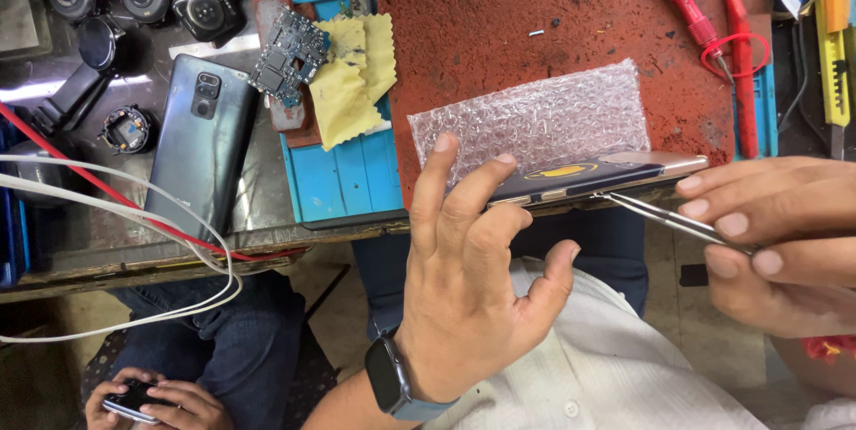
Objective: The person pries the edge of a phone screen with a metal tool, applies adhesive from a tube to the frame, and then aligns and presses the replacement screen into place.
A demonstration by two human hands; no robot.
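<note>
My left hand (464, 269) holds a slim smartphone (588, 180) edge-up at the front edge of the bench, with fingers on its near side and a dark smartwatch on the wrist. My right hand (776, 238) grips metal tweezers (664, 216). Their tips touch the phone's side edge near the middle. A sheet of bubble wrap (535, 113) lies just behind the phone on a red-brown work mat (571, 28).
A dark phone (201, 144) lies face down at left beside a bare circuit board (287, 53) and a yellow cloth (352, 78). Several smartwatches (207, 2) sit at the back left. Red screwdrivers (687, 2) lie at right. White and red cables (134, 207) cross the left edge. Another person's hands (152, 403) hold a phone below.
</note>
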